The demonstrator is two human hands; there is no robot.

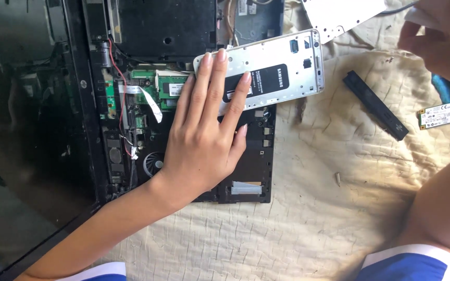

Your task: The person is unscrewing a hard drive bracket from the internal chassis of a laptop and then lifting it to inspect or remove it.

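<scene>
Left hand [204, 135] flat and spread, palm down over the opened laptop base [183, 104], fingertips pressing on the near end of a silver metal phone frame [274, 67] with a black battery in it. Frame lying tilted across the top right corner of the laptop base, far end jutting out over the cream quilted cloth [313, 218]. Right hand [438, 36] raised at the top right corner, fingers curled around something white; too cropped to tell what, or how firmly gripped. Beneath the left hand: exposed green circuit board [157, 86], white ribbon cable [144, 99], red wire, round fan [153, 164]. Out on the cloth: black plastic strip [376, 105], small green card [438, 115] near the right edge, a tiny loose screw [338, 179], a pale metal plate [339, 13] at the top. Likely risks: frame sliding or tipping off the laptop edge if pressure from the fingertips lifts, since half rests on nothing solid; palm weight bearing down on open electronics and possibly straining the ribbon cable or wire; screw easily lost in the folds of cloth; battery stressed by a hard press.
</scene>
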